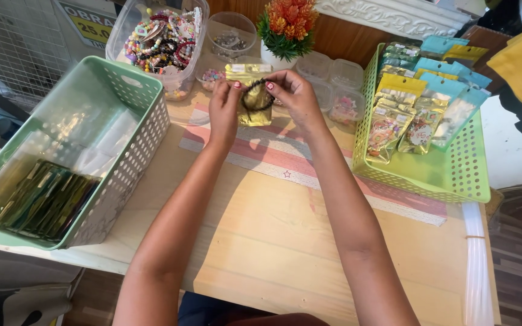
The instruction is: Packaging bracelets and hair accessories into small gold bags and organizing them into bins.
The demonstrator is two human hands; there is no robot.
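My left hand (225,108) and my right hand (294,93) meet over the far middle of the wooden table (261,241). Both pinch a small gold foil pouch (255,108) by its top edge, held upright. A dark beaded bracelet (256,96) hangs across the pouch's mouth between my fingertips. Whether the bracelet is inside the pouch or in front of it cannot be told.
A mint basket (146,90) at left holds clear and gold pouches. A lime basket (454,175) at right holds filled pouches. Behind are a clear tub of bracelets (164,42), small bead boxes (333,72), a potted orange plant (285,27) and a striped runner (285,163).
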